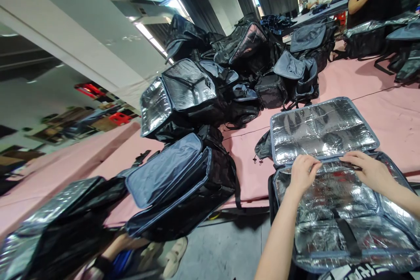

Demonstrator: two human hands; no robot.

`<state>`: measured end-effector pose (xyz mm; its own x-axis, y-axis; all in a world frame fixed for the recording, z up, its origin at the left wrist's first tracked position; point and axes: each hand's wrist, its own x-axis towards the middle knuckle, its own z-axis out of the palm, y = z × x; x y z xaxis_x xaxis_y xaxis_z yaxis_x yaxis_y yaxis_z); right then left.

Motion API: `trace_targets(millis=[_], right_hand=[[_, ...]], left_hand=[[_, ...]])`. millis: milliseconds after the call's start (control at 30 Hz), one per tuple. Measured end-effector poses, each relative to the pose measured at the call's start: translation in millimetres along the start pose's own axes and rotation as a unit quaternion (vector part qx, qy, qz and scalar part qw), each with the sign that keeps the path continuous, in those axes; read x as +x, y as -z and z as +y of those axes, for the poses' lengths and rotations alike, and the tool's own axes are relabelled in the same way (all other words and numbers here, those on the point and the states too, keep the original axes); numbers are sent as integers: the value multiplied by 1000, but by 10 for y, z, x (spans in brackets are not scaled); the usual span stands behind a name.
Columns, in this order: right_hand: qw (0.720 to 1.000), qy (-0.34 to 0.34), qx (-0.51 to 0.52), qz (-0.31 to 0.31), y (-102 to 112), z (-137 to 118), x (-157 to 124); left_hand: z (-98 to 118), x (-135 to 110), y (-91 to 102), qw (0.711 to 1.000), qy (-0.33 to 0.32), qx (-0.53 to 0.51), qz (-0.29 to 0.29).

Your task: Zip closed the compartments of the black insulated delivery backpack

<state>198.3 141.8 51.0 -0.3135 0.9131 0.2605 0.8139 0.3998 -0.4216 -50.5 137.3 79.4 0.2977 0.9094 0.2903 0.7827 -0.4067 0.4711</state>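
Note:
An open insulated bag [341, 223] with silver foil lining lies in front of me, its foil-lined lid [321, 129] flipped back onto the pink table [387, 113]. My left hand [303, 173] rests on the bag's far rim, fingers curled over the edge near the hinge. My right hand [369, 168] grips the same rim further right, fingers bent onto the foil. A black strap [344, 234] crosses the inside of the bag.
Several black and grey insulated bags [183, 183] are piled on the pink table to the left and behind [197, 96]. Another person in black [367, 0] works at the far right. Someone's feet [164, 256] show below the table edge.

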Motion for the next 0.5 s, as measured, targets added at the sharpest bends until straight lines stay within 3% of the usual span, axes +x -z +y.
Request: trace_targets(millis=[133,267,500], right_hand=[[999,21,-43,8,30,-49,-21],[997,2,-63,-44,64,-128,82],[996,-10,-69,-61,95,-224,255]], left_hand=[[-79,112,135,998,26,42,-31],[-135,246,179,992,21,98,-73],[-108,300,169,973,-39,211,-84]])
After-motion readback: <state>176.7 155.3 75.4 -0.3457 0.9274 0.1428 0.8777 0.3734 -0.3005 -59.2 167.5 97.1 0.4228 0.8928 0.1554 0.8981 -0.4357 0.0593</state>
